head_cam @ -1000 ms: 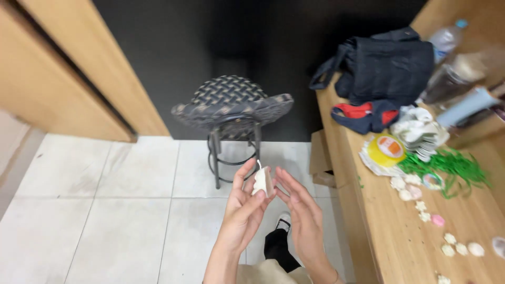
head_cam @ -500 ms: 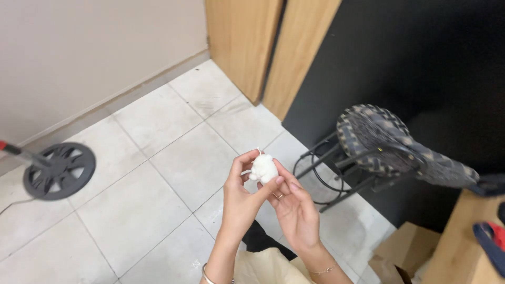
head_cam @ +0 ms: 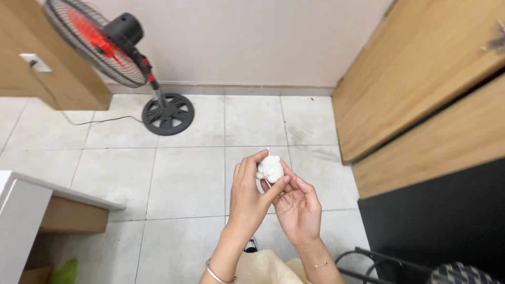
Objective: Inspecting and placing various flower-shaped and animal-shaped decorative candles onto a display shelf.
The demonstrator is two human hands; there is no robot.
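Right now your left hand [head_cam: 248, 197] pinches the small white lump [head_cam: 270, 169] w/ fingertips. Your right hand [head_cam: 298, 209] sits half open under it, just touching. Lump's bumpy, not smooth yet.

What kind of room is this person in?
Probably a room in a home or small workshop. It has a pale tiled floor, a standing fan by the wall and wooden cabinets. The left hand holds a small white lump above the right hand.
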